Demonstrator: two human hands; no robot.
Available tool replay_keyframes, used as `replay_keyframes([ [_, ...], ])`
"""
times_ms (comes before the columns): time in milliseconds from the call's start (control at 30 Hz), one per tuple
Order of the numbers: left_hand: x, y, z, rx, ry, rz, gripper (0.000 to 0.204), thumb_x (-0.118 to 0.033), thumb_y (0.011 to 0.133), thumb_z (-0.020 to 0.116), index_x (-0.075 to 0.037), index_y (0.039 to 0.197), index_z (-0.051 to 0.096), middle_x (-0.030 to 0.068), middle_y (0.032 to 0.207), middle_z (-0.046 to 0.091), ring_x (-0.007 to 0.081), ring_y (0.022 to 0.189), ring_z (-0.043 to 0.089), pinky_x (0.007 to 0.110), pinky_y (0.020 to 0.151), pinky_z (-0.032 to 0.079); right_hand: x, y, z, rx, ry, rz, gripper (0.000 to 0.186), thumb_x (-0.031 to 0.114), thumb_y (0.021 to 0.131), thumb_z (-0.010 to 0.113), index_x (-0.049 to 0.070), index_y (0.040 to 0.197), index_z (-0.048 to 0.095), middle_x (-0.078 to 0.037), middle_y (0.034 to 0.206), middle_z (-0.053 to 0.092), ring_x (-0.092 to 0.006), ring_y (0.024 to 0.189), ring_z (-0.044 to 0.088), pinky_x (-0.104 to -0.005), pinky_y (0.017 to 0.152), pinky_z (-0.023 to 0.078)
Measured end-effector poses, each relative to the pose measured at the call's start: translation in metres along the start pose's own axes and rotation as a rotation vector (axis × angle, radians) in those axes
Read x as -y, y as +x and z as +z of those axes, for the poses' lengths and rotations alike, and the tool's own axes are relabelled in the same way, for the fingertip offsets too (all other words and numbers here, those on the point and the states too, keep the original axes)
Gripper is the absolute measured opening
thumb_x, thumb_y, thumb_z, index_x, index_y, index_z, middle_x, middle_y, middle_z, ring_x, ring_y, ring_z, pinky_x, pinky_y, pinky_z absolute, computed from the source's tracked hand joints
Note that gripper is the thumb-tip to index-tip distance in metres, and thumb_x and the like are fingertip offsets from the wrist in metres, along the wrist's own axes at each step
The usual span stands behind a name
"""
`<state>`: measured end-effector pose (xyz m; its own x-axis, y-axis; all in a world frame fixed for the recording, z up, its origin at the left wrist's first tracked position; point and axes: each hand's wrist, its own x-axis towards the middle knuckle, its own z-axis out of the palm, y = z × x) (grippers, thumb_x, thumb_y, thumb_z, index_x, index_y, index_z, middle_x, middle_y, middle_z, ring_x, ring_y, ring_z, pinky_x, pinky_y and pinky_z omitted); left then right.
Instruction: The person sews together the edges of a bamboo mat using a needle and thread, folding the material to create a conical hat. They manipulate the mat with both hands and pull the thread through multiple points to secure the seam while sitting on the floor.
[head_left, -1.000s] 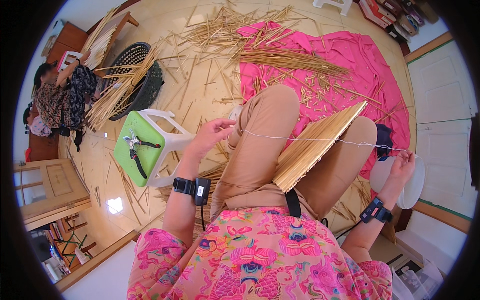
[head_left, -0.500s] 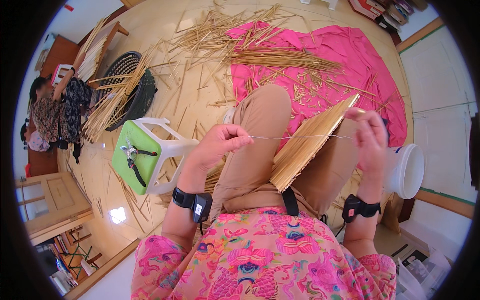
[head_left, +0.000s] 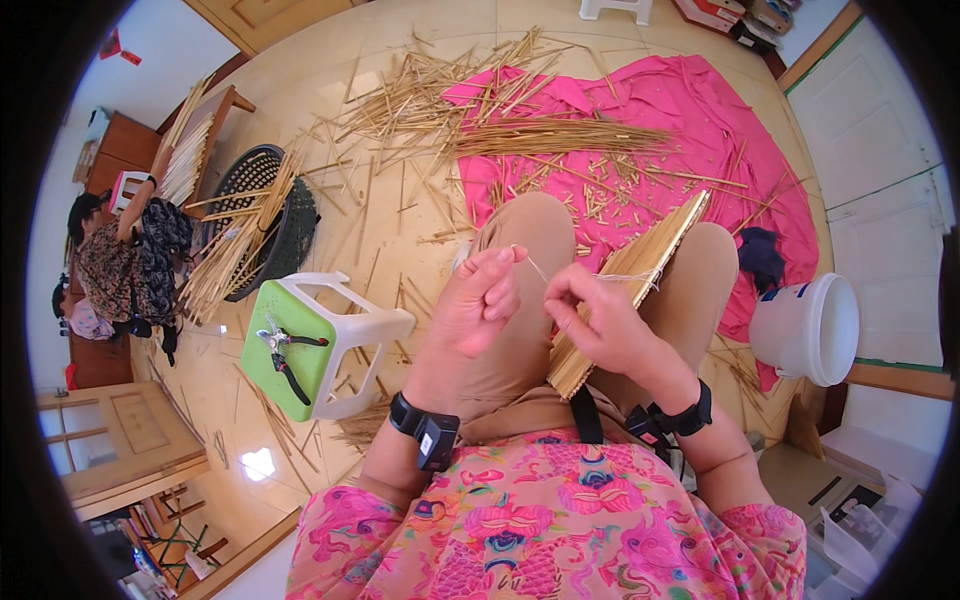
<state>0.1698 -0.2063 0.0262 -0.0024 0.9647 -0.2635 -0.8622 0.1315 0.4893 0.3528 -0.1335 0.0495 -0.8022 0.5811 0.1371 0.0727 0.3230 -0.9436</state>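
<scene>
Between my knees stands a flat, tilted panel of straw-coloured stalks (head_left: 655,232) laid side by side. A thin pale strand (head_left: 634,277), string or wire, crosses its upright edge. My left hand (head_left: 480,300) is raised to the left of the panel, thumb and fingertips pinched on the strand's end. Close beside it, my right hand (head_left: 608,322) is closed with its fingertips together where the strand runs in, and it covers part of the panel's near face. A short taut length shows between the two hands.
On my left, a green-topped stool (head_left: 262,355) carries pliers (head_left: 290,352). Loose stalks (head_left: 420,100) and a pink cloth (head_left: 690,110) cover the floor ahead. A white bucket (head_left: 790,325) stands right. At far left a person (head_left: 120,250) sits by a dark basket (head_left: 300,230).
My right hand has come left from beyond the panel to near my left hand. The left hand has moved slightly right and turned. The strand stretched between them is much shorter.
</scene>
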Motion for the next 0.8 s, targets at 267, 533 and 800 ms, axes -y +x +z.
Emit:
replay_keyframes([
  [267,0.013,0.010,-0.004,-0.033,1.613,1.068,0.018,-0.005,0.080,0.069,-0.007,0.098,0.069,0.0044,0.061,0.055,0.0180,0.051,0.053,0.030,0.047,0.042,0.017,0.007,0.006,0.071,-0.089,-0.160,0.008,0.003,0.086,0.059,0.003,0.092,0.052,-0.015,0.081,0.056,-0.0327,0.072,0.057,-0.0390,0.065,0.047],
  [533,-0.005,-0.009,0.009,-0.052,1.863,1.219,0.023,0.001,0.066,0.075,-0.009,0.085,0.068,0.0045,0.072,0.055,0.0225,0.063,0.056,0.032,0.053,0.045,0.015,-0.001,-0.003,0.062,0.047,-0.089,0.009,-0.002,0.087,0.056,0.001,0.094,0.052,-0.010,0.081,0.053,-0.0224,0.071,0.056,-0.0315,0.066,0.047],
  [800,-0.009,-0.013,0.021,-0.093,1.773,1.145,0.019,0.001,0.063,0.077,-0.008,0.073,0.062,0.0045,0.072,0.053,0.0228,0.064,0.054,0.033,0.054,0.044,0.018,-0.003,-0.004,0.050,0.071,-0.149,0.009,-0.003,0.089,0.055,0.001,0.096,0.053,-0.008,0.081,0.055,-0.0170,0.072,0.057,-0.0283,0.066,0.047],
])
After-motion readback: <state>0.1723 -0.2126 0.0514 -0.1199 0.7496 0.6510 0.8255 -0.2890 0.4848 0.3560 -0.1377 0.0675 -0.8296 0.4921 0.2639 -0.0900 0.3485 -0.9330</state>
